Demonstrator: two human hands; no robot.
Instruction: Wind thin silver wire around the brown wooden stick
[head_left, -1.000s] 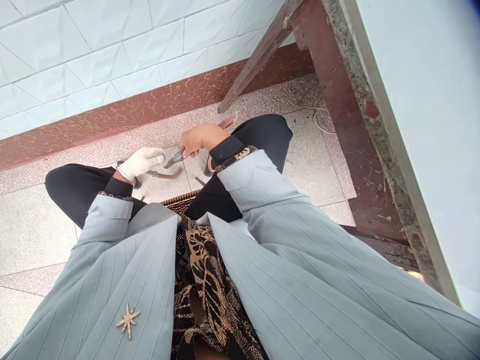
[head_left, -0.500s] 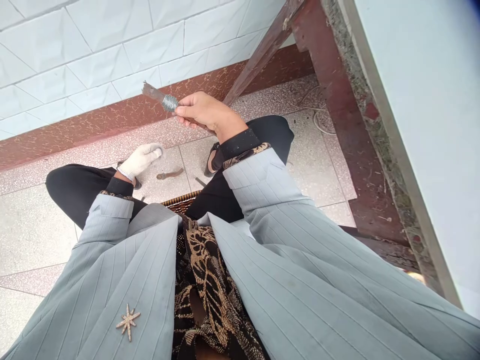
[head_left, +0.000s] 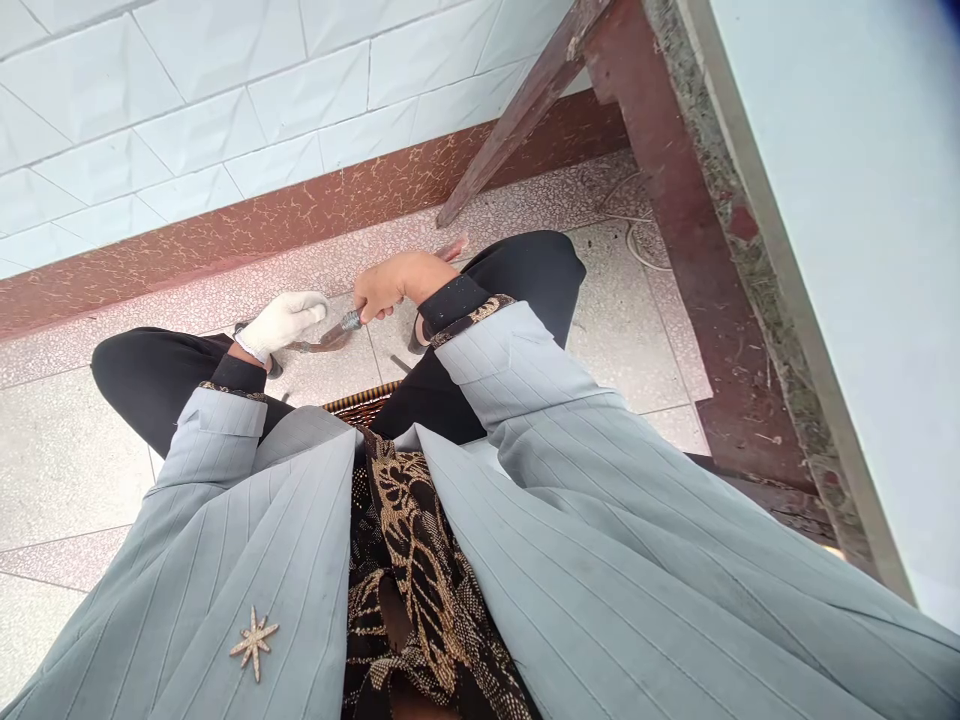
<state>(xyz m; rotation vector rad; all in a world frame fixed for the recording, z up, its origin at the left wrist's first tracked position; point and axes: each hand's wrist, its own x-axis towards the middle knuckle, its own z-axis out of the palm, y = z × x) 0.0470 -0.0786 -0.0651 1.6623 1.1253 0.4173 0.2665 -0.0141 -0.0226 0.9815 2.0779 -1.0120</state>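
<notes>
My right hand [head_left: 397,282], bare, is wrapped round a wooden stick with wire wound about it [head_left: 350,320]. The stick's back end pokes out reddish-brown behind the hand, and its front end slants down to the left. My left hand [head_left: 283,322] wears a white knitted glove and is closed, thumb against the fingers. Something pale shows at its fingertips, too indistinct to name. A short brown piece of wood [head_left: 301,347] lies on the floor just below the glove, partly overlapped by the stick's front end, so I cannot tell whether they touch.
Between my legs stands a wicker basket [head_left: 361,405], mostly hidden. A dark thin piece [head_left: 400,364] lies by it on the floor. A tiled wall [head_left: 225,130] runs ahead. To the right rises a worn reddish wooden table frame [head_left: 697,260], with a pale cord [head_left: 646,250] behind it.
My right hand has lowered and turned, swinging the stick's wire-wound end from up-left by the wall down towards the floor beside the glove. My left hand has hardly moved.
</notes>
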